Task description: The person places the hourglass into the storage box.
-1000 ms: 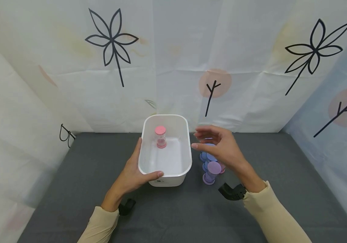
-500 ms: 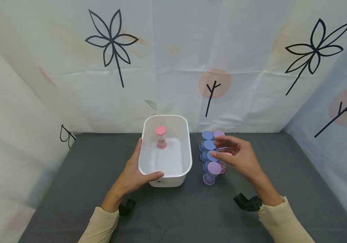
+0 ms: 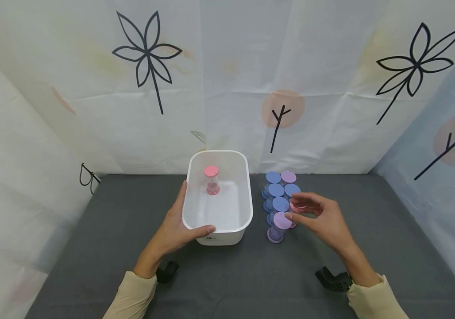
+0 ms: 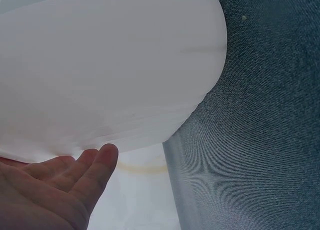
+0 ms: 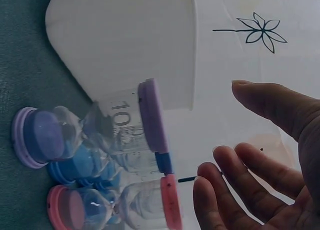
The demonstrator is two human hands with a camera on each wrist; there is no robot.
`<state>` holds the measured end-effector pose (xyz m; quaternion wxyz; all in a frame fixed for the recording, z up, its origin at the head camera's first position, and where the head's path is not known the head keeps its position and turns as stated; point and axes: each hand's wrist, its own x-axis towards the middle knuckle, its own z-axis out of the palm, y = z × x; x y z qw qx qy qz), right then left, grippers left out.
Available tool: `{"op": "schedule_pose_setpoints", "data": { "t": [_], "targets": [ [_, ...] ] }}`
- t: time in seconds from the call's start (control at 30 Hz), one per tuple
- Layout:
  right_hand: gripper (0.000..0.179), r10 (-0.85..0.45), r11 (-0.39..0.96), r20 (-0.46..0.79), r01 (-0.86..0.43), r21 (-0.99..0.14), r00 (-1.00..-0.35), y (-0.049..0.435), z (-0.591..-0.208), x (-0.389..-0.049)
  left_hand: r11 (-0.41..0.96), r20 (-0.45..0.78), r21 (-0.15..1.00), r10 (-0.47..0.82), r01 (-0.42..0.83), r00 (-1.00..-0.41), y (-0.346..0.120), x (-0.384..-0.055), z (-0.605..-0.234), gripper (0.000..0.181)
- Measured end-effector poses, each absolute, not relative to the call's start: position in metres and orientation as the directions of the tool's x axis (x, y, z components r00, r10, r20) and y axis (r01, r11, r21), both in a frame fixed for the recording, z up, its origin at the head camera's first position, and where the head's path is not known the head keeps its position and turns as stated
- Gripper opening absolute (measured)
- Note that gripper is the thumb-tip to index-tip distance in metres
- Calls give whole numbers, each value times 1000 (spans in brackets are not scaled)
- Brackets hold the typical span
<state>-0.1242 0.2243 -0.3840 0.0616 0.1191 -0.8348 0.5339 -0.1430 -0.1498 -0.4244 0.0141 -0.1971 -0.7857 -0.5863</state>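
My left hand (image 3: 175,229) grips a white plastic tub (image 3: 216,238) at its near left corner, thumb over the rim. In the left wrist view its fingertips (image 4: 106,156) lie against the outer wall. Inside the tub stands a pink sand timer (image 3: 211,179). My right hand (image 3: 325,220) hovers with parted thumb and fingers over the right side of a cluster of sand timers, holding nothing. A purple sand timer (image 3: 279,228) stands in front, blue ones (image 3: 276,190) behind it. A pink-capped sand timer (image 5: 171,202), partly hidden by my hand in the head view, stands beside the purple one.
Another purple-capped timer (image 3: 288,177) stands at the back of the cluster. Everything rests on a dark grey cloth-covered table (image 3: 251,283). White patterned fabric (image 3: 231,88) hangs behind and along both sides. A black wire loop (image 3: 88,177) shows at the left edge.
My right hand has moved from beside the tub's rim rightward and nearer to me, over the timers, uncovering the back ones. The left hand and tub have stayed put.
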Motion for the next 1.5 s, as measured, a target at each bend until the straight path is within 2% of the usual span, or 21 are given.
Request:
{"op": "schedule_pose_setpoints", "data": {
  "t": [0.13,0.3,0.6,1.0,1.2,1.5],
  "targets": [
    [47,-133,434,228,-264,-861,-964,224,-392,-120,237,251,916,292,324,-923,-150,-143,-425,127],
    [49,-143,491,283,-316,-812,-948,222,-401,-116,234,252,916,297,326,-921,-148,-143,-423,127],
    [46,-105,525,353,-353,-774,-930,214,-414,-112,212,254,921,305,326,-918,-143,-131,-397,122],
    [53,-96,492,415,-406,-770,-905,205,-427,-110,191,254,927,311,322,-916,-142,-128,-393,120],
    [55,-62,532,399,-369,-762,-915,200,-427,-109,185,254,929,310,320,-916,-143,-129,-395,121],
    [53,15,590,300,-234,-773,-954,196,-428,-107,235,249,917,297,324,-922,-150,-143,-424,126]
  ]
}}
